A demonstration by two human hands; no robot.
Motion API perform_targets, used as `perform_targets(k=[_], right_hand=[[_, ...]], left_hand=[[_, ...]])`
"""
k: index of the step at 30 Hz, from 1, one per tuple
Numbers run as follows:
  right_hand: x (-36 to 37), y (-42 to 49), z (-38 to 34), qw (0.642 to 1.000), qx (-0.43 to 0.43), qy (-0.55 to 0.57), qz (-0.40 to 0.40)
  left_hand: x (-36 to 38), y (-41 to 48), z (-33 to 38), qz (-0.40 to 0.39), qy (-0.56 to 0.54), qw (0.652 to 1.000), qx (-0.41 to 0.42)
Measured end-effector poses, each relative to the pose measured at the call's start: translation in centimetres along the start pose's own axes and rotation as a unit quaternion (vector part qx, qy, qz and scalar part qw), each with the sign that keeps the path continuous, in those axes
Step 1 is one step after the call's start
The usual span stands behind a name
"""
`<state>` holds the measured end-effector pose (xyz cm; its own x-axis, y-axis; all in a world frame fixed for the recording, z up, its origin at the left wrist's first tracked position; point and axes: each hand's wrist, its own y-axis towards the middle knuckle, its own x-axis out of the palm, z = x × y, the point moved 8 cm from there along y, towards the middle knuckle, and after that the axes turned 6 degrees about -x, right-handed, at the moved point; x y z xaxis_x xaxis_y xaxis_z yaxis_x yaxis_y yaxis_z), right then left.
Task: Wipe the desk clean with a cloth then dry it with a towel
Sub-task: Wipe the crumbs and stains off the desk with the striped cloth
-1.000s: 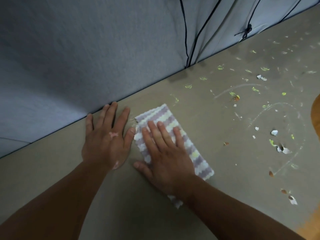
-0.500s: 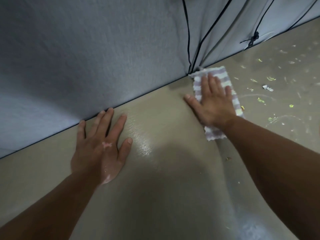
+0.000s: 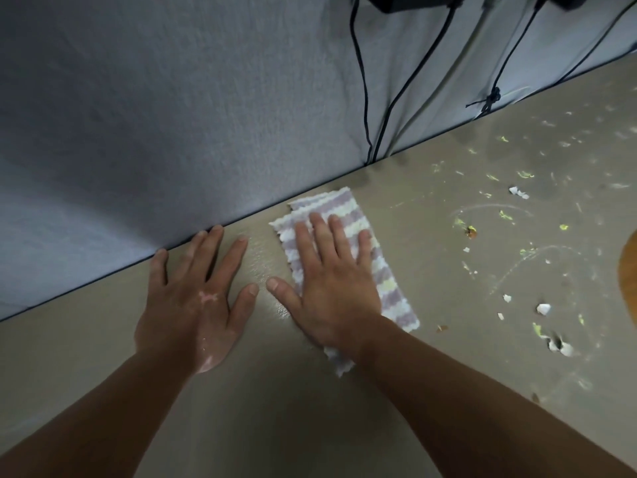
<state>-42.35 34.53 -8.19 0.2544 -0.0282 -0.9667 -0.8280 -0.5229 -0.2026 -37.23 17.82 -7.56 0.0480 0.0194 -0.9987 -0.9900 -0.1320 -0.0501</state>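
Observation:
A folded cloth (image 3: 348, 219) with purple, white and yellow stripes lies on the beige desk (image 3: 431, 270), close to the back edge. My right hand (image 3: 331, 284) presses flat on it with straight, spread fingers. My left hand (image 3: 196, 298) lies flat on the bare desk just left of the cloth, fingers spread, fingertips near the wall. A thin wet sheen shows on the desk between the two hands. No towel is in view.
A grey fabric wall (image 3: 155, 115) runs along the desk's back edge, with black cables (image 3: 362, 81) hanging down it. Yellow-green bits, white shell-like fragments (image 3: 543, 308) and chalky smears litter the desk's right part. An orange-brown object (image 3: 629, 270) shows at the right edge.
My right hand has slid the cloth back left along the wall edge, from the cables to beside my left hand. My left hand stayed flat in place.

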Motion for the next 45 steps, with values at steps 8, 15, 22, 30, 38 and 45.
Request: perform_targets(k=[8, 15, 22, 30, 38, 45], right_hand=[[-2.6, 4.8, 11.2, 0.996, 0.085, 0.016, 0.031], [-4.3, 5.2, 23.9, 0.979, 0.200, 0.013, 0.035], [-4.4, 4.6, 26.2, 0.941, 0.331, 0.062, 0.035], [-2.7, 3.0, 15.0, 0.959, 0.275, 0.064, 0.040], [-0.1, -3.3, 7.5, 0.977, 0.182, 0.067, 0.087], [-1.4, -5.5, 18.1, 0.970, 0.221, 0.051, 0.091]], left_hand=[[-0.7, 0.6, 1.5, 0.028, -0.026, 0.998, -0.045], [-0.2, 3.0, 7.4, 0.020, -0.052, 0.998, 0.011], [0.5, 3.4, 8.0, -0.009, -0.015, 1.000, 0.005], [0.7, 3.9, 8.1, -0.023, -0.011, 1.000, 0.001], [0.2, 3.8, 8.3, -0.022, 0.006, 1.000, 0.021], [0.6, 4.0, 8.2, -0.043, -0.010, 0.999, 0.002]])
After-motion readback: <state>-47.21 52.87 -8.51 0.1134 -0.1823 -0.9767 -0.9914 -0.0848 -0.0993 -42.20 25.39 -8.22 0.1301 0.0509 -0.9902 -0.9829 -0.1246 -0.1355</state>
